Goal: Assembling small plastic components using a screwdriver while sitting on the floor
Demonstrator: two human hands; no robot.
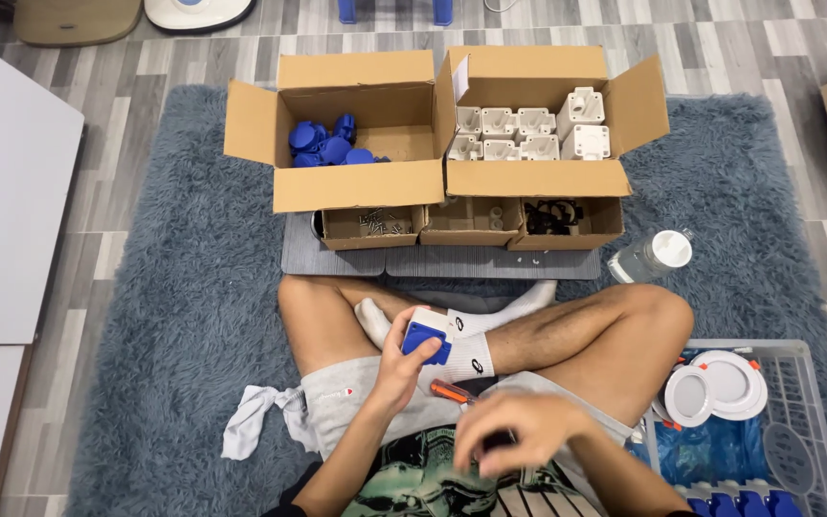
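Hovering blurred over the lap, fingers curled and grip impossible to tell, right hand (519,431) near an orange-handled tool (452,392), left hand (402,364) clasping a blue-and-white box (428,334) above crossed legs on the grey rug (174,316).

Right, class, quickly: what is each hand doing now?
Left hand: closed on a blue and white box.
Right hand: blurred, over the lap; cannot tell.
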